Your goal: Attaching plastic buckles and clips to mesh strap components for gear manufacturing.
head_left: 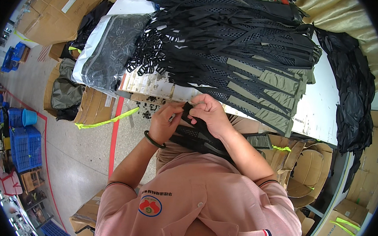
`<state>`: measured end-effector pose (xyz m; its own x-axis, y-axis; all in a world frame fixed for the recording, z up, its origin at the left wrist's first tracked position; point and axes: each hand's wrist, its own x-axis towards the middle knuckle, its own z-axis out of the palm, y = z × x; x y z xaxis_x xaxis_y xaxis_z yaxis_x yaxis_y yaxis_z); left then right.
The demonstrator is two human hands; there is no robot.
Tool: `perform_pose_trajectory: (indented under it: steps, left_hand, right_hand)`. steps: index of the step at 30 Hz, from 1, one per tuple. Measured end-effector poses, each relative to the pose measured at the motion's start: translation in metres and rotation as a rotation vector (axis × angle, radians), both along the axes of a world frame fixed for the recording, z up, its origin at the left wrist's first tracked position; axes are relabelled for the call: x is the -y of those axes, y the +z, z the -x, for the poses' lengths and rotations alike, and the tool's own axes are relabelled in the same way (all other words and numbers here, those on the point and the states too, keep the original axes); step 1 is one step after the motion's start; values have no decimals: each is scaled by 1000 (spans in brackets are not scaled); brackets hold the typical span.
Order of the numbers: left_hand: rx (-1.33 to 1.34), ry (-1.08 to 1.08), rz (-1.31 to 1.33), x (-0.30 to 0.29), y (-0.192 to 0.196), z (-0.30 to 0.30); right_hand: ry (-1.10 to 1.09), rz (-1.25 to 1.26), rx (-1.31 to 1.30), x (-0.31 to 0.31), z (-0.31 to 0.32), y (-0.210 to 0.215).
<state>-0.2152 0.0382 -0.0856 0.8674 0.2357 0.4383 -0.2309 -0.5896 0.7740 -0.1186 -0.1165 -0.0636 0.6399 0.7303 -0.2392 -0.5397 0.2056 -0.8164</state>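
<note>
Close to my body, just off the table's near edge, both hands meet at a black webbing strap (186, 112). My left hand (164, 120), with a dark bracelet at its wrist, pinches the strap from the left side. Thumb and fingers of my right hand (210, 114) are closed on it from the right. Whether a small buckle is between the fingertips is hidden. More black strap material (202, 141) lies across my lap. Beyond my hands, a heap of small black plastic buckles (152, 49) sits beside a broad stack of black mesh and olive pieces with long straps (241, 56).
A clear plastic bag of buckles (112, 51) lies on the white table (149, 85) at left. Cardboard boxes (95, 107) stand on the floor at left, another open box (310, 170) at right. Black fabric (353, 94) hangs off the table's right side. Blue crates (25, 148) stand farther left.
</note>
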Motion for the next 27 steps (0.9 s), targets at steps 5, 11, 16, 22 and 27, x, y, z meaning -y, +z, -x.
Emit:
perform_pose_trajectory:
  steps: [5, 11, 16, 22, 27]
  left_hand:
    - [-49, -27, 545, 9, -5, -1]
    - [-416, -234, 1665, 13, -6, -3]
    - [-414, -12, 1290, 22, -6, -10]
    - [-380, 27, 1234, 23, -9, -2]
    - [-316, 8, 937, 29, -6, 2]
  right_hand:
    - [123, 186, 332, 5, -4, 7]
    - [1, 259, 1030, 8, 7, 7]
    - [-79, 232, 837, 17, 16, -5]
    - [-22, 210, 188, 15, 17, -20]
    - [-13, 256, 156, 15, 16, -28]
